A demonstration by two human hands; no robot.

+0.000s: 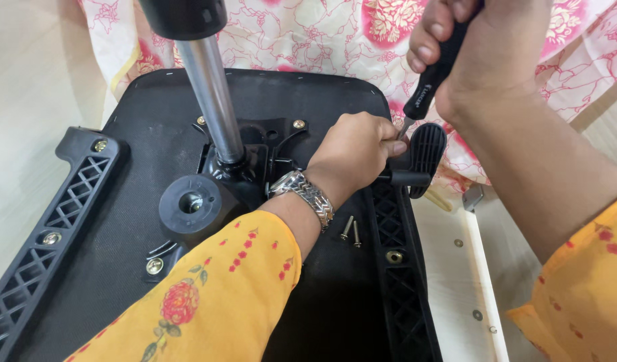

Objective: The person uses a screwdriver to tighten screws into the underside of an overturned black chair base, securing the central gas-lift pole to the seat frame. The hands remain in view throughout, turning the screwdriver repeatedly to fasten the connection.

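Note:
An upturned black chair seat (141, 114) lies under me with its metal gas cylinder (211, 94) sticking up from the centre mechanism (255, 147). My left hand (352, 154), with a metal wristwatch (305, 194), rests closed on the seat near the right armrest bracket (399, 268), pinching the tip of the screwdriver shaft. My right hand (473, 47) grips a black-handled screwdriver (432, 74) pointing down beside the black lever paddle (426, 154).
Two loose screws (351, 231) lie on the seat by my left wrist. The left armrest bracket (47, 234) has brass bolts. A round black knob (191, 204) sits at the mechanism. Floral cloth (308, 33) lies beyond; a pale wooden strip (483, 268) on the right.

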